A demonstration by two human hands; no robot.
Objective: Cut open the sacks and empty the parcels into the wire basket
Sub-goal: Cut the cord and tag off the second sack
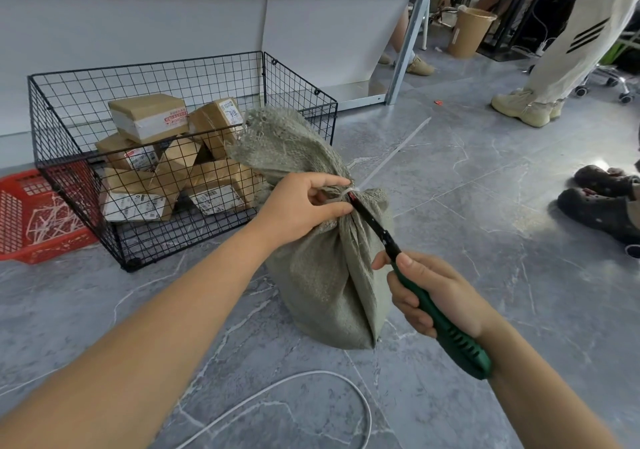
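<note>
Sack, near right of basket: tied, tie being cut. Left hand pinching neck; right hand gripping cutter. Parcels lying in basket; emptying pending.

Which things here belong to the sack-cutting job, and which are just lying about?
In use: sack, white tie at its neck, green-handled cutter in the right hand, left hand pinching the neck, wire basket, parcels inside it.
Lying about: red basket of white strips, white cable, brown bin, bystanders' shoes.
</note>
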